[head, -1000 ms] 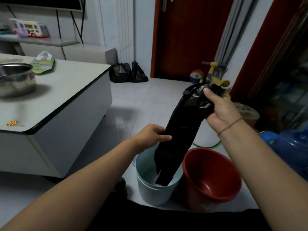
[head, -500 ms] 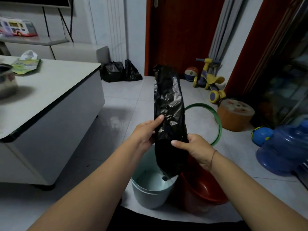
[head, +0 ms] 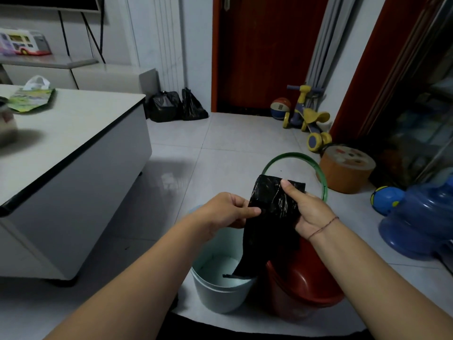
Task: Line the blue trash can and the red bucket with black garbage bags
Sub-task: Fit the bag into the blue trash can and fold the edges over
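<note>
With the left hand (head: 228,212) and right hand (head: 308,214) pinching the unopened garbage bag (head: 272,224) between them, its tail hanging below into the blue trash can (head: 220,293), the mouth apparently needs teasing open next.

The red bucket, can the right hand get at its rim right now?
Probably yes: the red bucket sits just below the right hand with open space between, though that hand is pinching the black bag.
</note>
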